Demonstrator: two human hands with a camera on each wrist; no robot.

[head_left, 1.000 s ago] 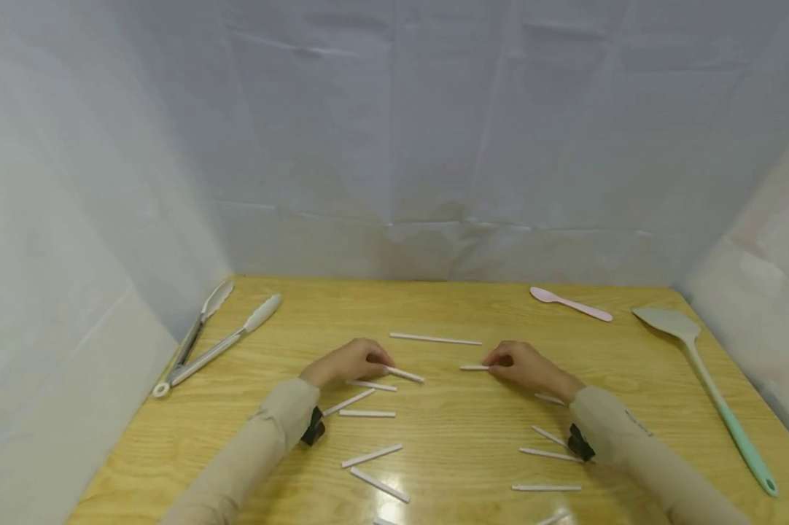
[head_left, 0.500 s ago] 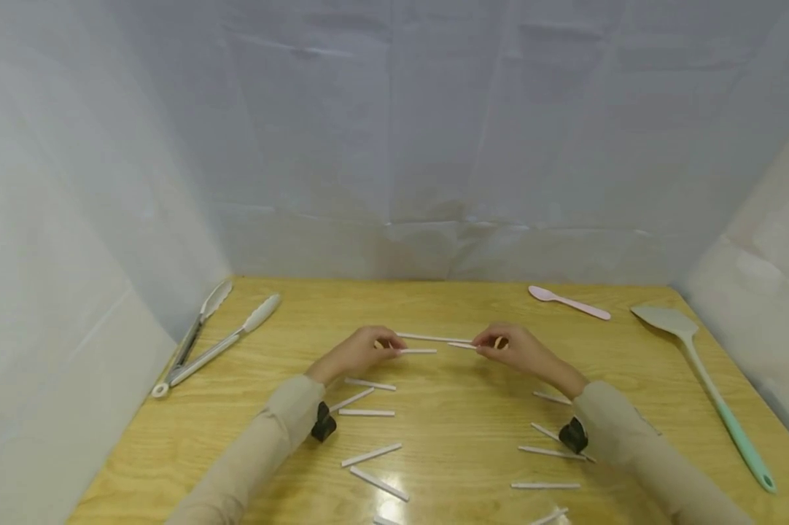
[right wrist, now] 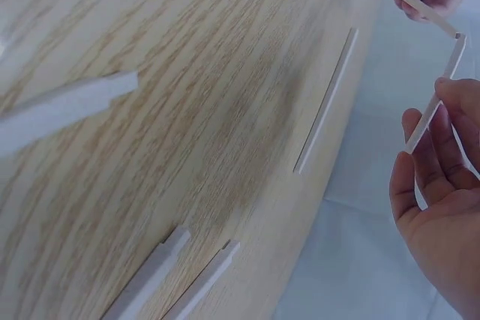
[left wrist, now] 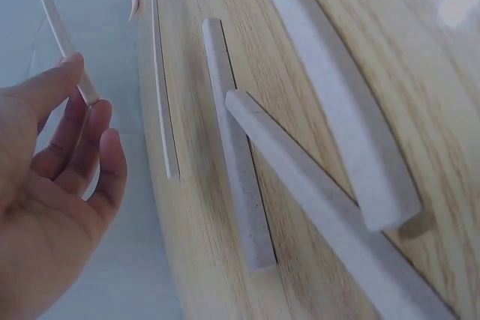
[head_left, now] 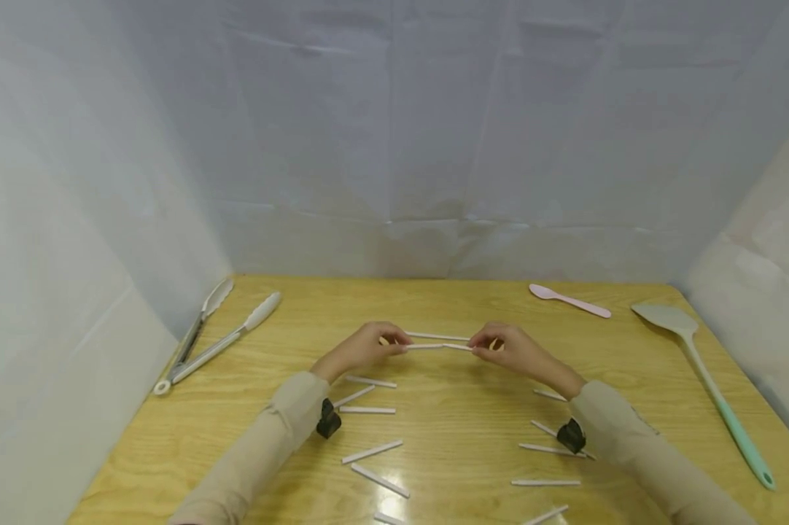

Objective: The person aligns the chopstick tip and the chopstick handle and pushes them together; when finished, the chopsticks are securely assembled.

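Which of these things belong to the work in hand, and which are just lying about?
Likely the job:
left held stick
right held stick
loose white sticks on the table

Likely just lying about:
tongs
pink spoon
green-handled spatula

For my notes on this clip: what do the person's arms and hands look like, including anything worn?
The left sleeve and right sleeve are long, beige and creased; the right has a small dark mark too small to make out. A compact black device sits at the left wrist, a similar one at the right. The left hand and right hand are ungloved.
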